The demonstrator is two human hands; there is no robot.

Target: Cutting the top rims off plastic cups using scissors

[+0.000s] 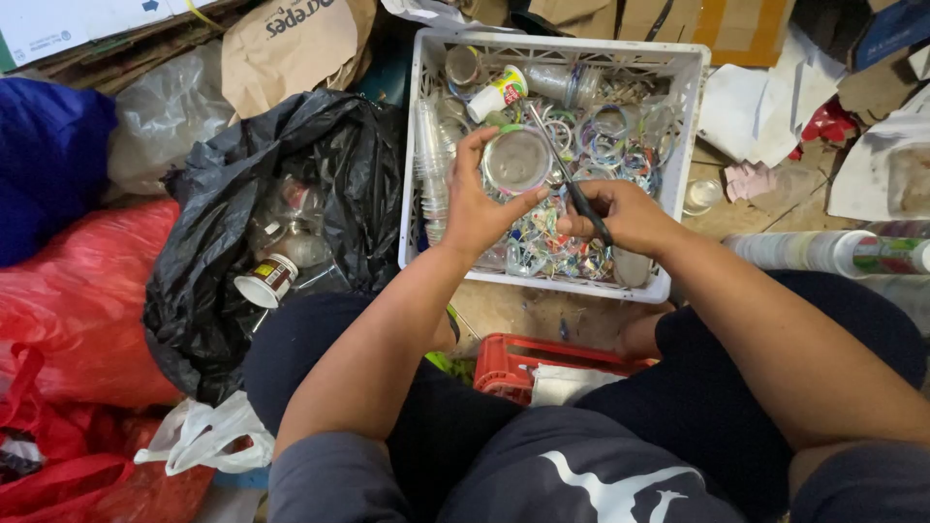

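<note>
Over the white plastic crate (417, 145), our left hand (475, 208) gripped a clear plastic cup (516, 160); our right hand (625, 215) clasped black-handled scissors (572, 179).

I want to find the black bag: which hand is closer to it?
Left. The left hand, holding a clear cup, is just right of the black bag; the right hand, with scissors, is farther right.
</note>
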